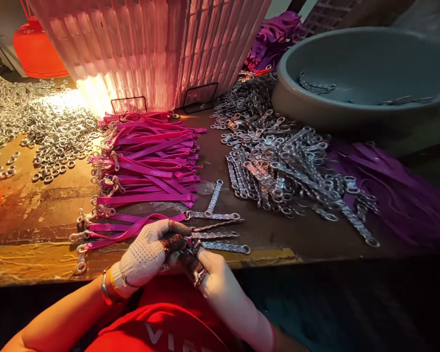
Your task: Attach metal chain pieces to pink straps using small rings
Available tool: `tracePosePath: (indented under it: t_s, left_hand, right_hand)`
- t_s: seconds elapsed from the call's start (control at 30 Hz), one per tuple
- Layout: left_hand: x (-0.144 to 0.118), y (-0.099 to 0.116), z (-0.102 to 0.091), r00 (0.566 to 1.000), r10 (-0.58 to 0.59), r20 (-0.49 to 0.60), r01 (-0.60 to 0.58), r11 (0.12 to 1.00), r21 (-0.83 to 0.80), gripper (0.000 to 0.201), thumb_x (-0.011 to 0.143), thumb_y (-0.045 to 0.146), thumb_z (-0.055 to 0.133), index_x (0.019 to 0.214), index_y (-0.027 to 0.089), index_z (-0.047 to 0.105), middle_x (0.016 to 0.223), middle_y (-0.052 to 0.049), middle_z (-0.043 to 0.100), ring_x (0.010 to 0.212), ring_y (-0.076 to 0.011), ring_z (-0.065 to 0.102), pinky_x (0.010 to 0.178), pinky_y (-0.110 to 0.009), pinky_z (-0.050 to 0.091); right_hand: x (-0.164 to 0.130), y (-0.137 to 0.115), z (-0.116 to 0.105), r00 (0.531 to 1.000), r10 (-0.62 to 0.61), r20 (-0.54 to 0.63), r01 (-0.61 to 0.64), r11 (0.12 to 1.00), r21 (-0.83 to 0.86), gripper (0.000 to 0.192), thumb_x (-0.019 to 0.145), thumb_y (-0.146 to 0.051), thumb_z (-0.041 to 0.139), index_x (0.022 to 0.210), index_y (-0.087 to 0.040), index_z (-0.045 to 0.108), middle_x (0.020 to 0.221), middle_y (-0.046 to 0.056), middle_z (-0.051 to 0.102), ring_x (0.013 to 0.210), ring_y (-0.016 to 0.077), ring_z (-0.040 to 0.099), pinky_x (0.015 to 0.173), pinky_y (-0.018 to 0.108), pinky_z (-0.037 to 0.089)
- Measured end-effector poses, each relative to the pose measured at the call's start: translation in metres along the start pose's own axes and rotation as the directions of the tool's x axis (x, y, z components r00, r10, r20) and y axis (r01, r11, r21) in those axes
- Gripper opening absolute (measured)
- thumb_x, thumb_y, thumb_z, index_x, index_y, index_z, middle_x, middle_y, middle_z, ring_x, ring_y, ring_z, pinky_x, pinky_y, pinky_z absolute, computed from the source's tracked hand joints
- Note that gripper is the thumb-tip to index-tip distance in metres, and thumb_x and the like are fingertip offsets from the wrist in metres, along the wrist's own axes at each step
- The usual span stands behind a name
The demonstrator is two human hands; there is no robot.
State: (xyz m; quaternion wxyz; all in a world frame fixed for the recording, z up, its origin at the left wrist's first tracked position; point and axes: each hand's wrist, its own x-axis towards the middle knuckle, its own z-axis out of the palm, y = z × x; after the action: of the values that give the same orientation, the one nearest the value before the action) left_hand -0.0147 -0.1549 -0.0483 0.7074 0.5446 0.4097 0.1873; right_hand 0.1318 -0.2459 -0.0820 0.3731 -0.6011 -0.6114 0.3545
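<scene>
Both my hands wear white knit gloves with worn brown fingertips and meet at the table's near edge. My left hand (150, 254) pinches a magenta strap (132, 230) where it joins a short metal chain (214, 215). My right hand (212, 276) grips the same joint from below, fingers closed around the metal part. Several more short chains (225, 247) lie just right of my fingers. A stack of finished magenta straps (150, 161) with metal rings on their left ends lies behind my hands.
A large heap of metal chain pieces (278, 166) covers the table's right half. Loose metal rings (51, 137) spread at the left. A grey plastic basin (363, 73) stands at the back right, purple straps (388, 186) beside it. A ribbed pink container (150, 49) stands behind.
</scene>
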Motion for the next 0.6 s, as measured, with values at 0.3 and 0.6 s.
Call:
tracePosePath:
  t_s: [0.3,0.6]
  left_hand:
    - [0.094,0.009,-0.013,0.973,0.214,0.082,-0.134,0.240,0.962,0.040,0.090,0.012,0.046,0.126,0.016,0.063,0.123,-0.014,0.063,0.101,-0.0254,0.066,0.086,-0.035,0.052]
    - [0.077,0.005,-0.020,0.972,0.224,0.070,-0.207,0.679,0.704,0.020,0.092,0.023,0.051,0.101,0.017,0.068,0.093,-0.007,0.067,0.077,-0.0156,0.062,0.068,-0.024,0.048]
  right_hand:
    - [0.015,0.022,-0.007,0.970,-0.155,-0.188,0.037,0.856,-0.516,0.028,0.072,-0.005,0.048,0.086,-0.016,0.069,0.097,0.013,0.070,0.078,0.0234,0.066,0.071,0.033,0.054]
    - [0.026,0.031,-0.016,0.947,-0.189,-0.260,0.067,0.907,-0.416,0.051,0.075,0.001,0.044,0.118,-0.015,0.066,0.101,0.010,0.074,0.092,0.0233,0.069,0.084,0.034,0.055]
